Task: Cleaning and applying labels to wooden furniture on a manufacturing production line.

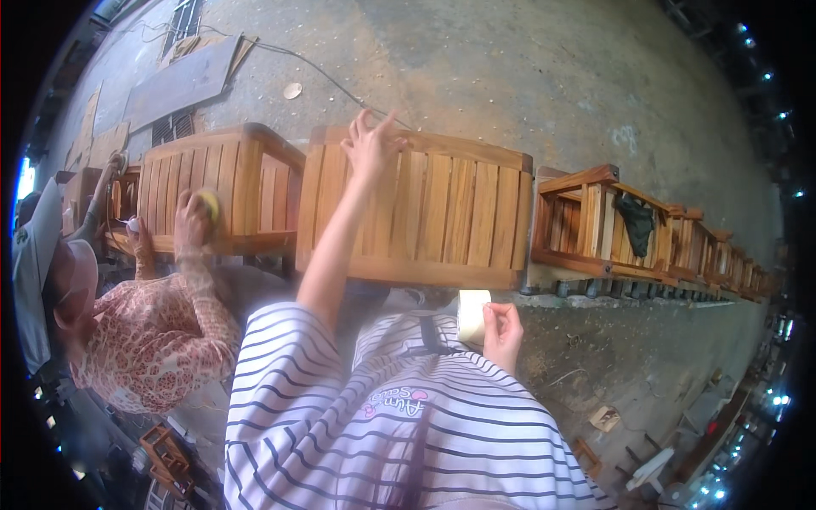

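Observation:
Right in front of me lies a slatted wooden chair or bench piece (429,208) in warm brown wood. My left hand (374,149) is over its far edge, near the left end, fingers spread and nothing seen in them. Whether the fingertips touch the wood I cannot tell. Close to my body, below the near edge, my right hand (503,333) is closed on a pale cream roll (473,316), pinching its right side. What the roll is made of does not show clearly.
At my left a co-worker's hand (192,219) presses a yellow round pad (209,206) on another slatted wooden piece (191,174). More wooden frames (574,217) line up to the right, a dark cloth (636,225) on one. A grey board (183,85) and a cord (319,72) lie on the floor.

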Available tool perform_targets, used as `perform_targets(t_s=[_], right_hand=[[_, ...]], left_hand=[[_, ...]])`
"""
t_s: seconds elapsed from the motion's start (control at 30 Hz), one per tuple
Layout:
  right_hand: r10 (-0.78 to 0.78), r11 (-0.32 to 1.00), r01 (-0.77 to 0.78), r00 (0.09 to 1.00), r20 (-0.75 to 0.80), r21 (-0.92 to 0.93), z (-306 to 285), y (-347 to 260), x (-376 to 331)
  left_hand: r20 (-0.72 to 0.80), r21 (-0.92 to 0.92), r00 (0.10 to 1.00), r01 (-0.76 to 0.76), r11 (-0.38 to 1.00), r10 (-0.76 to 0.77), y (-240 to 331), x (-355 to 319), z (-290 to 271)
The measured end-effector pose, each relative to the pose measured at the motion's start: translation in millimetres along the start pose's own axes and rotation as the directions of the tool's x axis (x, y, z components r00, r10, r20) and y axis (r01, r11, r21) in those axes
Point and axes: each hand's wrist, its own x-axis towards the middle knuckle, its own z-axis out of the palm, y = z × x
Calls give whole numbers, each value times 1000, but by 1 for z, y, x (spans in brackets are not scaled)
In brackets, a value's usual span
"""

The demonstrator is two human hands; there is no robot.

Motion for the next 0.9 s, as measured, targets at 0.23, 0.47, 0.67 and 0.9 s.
perform_targets(t_s=[0.23,0.47,0.67,0.9], right_hand=[[14,997,-13,1000,-12,74,-17,-8,-8],[5,994,-11,998,58,113,-26,-26,-14],[41,990,-50,997,70,134,-17,-21,-29],[33,987,-57,986,162,148,9,-26,-9]], left_hand=[[678,563,711,-336,755,-189,-3,129,-29],[-128,308,956,-214,927,263,39,72,47],[200,-689,923,-106,717,328,91,-26,1],[482,-782,655,21,623,582,107,-197,-94]])
